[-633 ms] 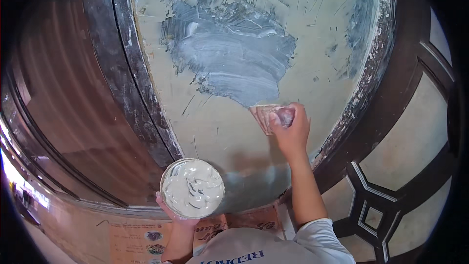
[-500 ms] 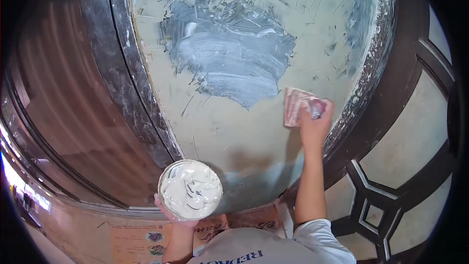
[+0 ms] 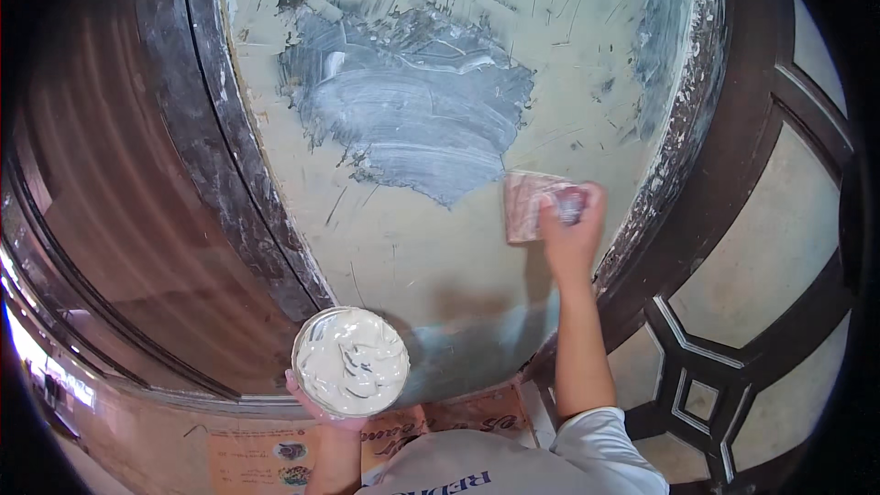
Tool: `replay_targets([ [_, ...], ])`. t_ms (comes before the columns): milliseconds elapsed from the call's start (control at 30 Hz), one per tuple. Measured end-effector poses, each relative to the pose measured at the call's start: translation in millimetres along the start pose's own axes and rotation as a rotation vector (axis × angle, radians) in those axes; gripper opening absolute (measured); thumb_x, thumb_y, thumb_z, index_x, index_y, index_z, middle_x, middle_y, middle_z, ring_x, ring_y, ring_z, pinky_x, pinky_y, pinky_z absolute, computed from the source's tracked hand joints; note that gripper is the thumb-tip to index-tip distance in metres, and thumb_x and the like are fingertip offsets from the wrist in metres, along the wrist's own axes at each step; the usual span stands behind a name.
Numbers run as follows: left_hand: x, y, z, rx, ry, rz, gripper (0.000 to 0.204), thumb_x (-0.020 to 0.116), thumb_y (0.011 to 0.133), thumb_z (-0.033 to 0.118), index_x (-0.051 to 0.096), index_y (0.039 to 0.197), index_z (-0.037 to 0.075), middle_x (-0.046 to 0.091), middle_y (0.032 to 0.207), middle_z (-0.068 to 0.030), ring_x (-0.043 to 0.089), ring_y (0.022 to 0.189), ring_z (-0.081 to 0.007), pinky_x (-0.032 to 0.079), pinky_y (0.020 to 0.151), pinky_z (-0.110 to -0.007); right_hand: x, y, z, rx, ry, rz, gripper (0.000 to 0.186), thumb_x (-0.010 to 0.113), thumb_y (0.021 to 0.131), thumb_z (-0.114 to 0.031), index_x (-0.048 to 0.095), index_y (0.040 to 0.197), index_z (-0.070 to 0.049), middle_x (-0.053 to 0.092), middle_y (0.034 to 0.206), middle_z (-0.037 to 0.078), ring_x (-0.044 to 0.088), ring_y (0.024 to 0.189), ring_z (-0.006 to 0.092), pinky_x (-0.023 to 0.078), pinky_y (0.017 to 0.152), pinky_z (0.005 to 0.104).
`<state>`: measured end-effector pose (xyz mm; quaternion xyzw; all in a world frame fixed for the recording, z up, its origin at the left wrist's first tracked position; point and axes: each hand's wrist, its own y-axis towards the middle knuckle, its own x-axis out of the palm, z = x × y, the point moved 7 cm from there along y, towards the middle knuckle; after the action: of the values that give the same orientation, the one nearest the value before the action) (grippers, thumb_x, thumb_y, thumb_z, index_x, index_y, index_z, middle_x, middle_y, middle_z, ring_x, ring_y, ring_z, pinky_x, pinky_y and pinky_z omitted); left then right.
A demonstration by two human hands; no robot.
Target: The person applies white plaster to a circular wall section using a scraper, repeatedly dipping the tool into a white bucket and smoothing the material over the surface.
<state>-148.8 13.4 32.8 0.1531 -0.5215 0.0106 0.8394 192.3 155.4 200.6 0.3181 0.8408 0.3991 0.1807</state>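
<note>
My left hand (image 3: pixel 316 403) grips a round tub of creamy white filler paste (image 3: pixel 353 362) from its lower left side, low in front of me. In my right hand (image 3: pixel 575 220) is a flat, wide putty knife (image 3: pixel 524 209) smeared with pinkish paste, its blade by the wall to the right. The wall panel (image 3: pixel 412 252) is pale greenish and scratched. Up and left of the knife spreads a large bluish-grey patch (image 3: pixel 412 115) with whitish streaks. Whether the blade touches the wall I cannot tell.
A dark, scuffed frame (image 3: pixel 206 128) and a glossy brown panel (image 3: pixel 101 183) stand on the left. On the right runs a chipped dark frame (image 3: pixel 674 147), beside a dark lattice with pale panes (image 3: pixel 733 247). A printed orange sheet (image 3: pixel 257 458) lies on the floor.
My right hand and the putty knife have shifted slightly left and a little down. The wall sits a bit further left in view. My left hand still holds the tub.
</note>
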Motion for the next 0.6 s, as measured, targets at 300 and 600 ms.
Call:
replay_targets([
  [300,12.5,-4.0,-8.9,-0.004,-0.031,-0.034,0.083,0.041,0.087,0.071,0.034,0.149,0.017,0.033,0.154,-0.0112,0.036,0.137,-0.0366,0.033,0.111,-0.056,-31.8,28.3,27.6,0.152,0.126,0.201,0.044,0.076,0.079,-0.016,0.049,0.111,-0.002,0.061,0.094,0.016,0.059,0.083,0.0232,0.049,0.079,0.0361],
  [600,24.7,-6.1,-17.5,-0.015,-0.040,-0.017,0.082,0.043,0.086,0.070,0.036,0.148,0.016,0.035,0.153,-0.0119,0.037,0.137,-0.0357,0.031,0.112,-0.056,-53.0,46.4,49.8,0.200,-0.065,0.219,0.044,0.073,0.081,-0.015,0.047,0.112,0.002,0.059,0.104,0.019,0.059,0.098,0.0288,0.045,0.088,0.0397],
])
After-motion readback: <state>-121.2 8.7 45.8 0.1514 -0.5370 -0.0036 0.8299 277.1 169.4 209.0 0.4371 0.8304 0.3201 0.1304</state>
